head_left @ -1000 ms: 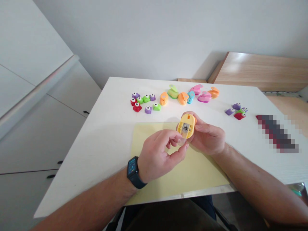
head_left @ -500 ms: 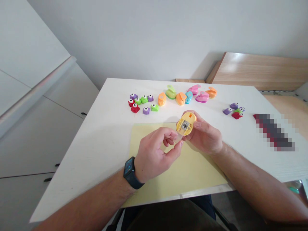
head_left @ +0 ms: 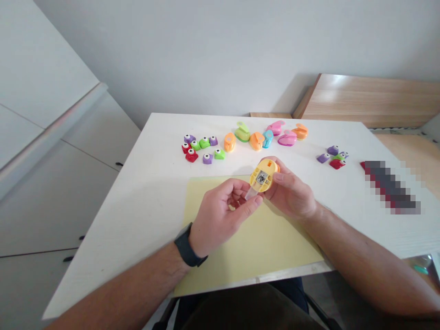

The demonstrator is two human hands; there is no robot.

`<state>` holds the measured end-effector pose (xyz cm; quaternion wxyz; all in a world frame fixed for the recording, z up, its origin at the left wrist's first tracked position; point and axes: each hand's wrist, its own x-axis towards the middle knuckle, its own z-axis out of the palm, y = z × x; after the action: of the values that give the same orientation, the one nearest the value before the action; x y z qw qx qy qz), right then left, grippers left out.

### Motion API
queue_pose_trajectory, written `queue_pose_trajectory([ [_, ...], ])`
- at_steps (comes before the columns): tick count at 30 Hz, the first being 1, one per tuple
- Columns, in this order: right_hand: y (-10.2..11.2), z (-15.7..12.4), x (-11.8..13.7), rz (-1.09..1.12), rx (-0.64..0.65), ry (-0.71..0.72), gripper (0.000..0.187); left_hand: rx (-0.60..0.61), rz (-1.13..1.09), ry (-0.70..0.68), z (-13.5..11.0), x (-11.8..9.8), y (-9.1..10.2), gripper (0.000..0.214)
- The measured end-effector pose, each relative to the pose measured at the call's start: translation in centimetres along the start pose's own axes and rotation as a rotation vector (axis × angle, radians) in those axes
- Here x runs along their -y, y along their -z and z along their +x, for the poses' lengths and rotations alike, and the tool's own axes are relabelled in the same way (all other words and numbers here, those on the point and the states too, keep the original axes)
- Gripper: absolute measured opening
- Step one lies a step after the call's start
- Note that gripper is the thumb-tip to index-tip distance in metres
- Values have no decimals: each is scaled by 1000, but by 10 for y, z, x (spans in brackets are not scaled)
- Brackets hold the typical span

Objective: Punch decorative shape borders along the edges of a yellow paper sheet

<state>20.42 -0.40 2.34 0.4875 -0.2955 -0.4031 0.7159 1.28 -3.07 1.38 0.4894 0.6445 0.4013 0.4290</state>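
Observation:
My right hand (head_left: pixel 290 192) holds a yellow and orange craft punch (head_left: pixel 263 177) with its underside up and a small metal cutter showing. A thin, pale, translucent strip (head_left: pixel 250 194) runs from the punch's edge down to my left hand (head_left: pixel 220 215). The left thumb and fingers pinch the strip's lower end, though the fingers partly hide it. Beneath both hands lies a pale yellow paper sheet (head_left: pixel 247 243), and neither hand appears to touch it.
Several small and larger colourful craft punches (head_left: pixel 261 138) stand in a row beyond the paper on the white table (head_left: pixel 137 206). Another small group (head_left: pixel 332 156) and a pixelated object (head_left: pixel 388 188) lie to the right. White cabinets stand left.
More of the pale strip now shows between the punch and my left hand. That hand has shifted slightly left, and the punch has tilted a little.

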Motion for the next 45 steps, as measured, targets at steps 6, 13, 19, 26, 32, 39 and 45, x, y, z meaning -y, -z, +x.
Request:
queue_pose_trajectory([
  [6, 1, 0, -2, -17, -12, 12, 27, 32, -82, 55, 1, -3, 2, 15],
  [13, 3, 1, -5, -33, 21, 24, 23, 145, -395, 209, 8, -7, 4, 23],
  [19, 3, 2, -4, -50, 56, 21, 25, 193, -542, 357, 8, -6, 5, 30],
  [26, 1, 0, -3, -46, 63, 8, 29, 206, -646, 397, 9, -5, 7, 27],
  [32, 1, 2, 2, -20, 7, 26, 28, 267, -644, 386, 6, -5, 11, 21],
  [39, 4, 4, 15, -30, -60, 91, 24, 243, -603, 392, 7, -7, 11, 26],
  [45, 6, 3, 13, -40, -23, 51, 24, 163, -570, 410, 11, -5, 9, 28],
])
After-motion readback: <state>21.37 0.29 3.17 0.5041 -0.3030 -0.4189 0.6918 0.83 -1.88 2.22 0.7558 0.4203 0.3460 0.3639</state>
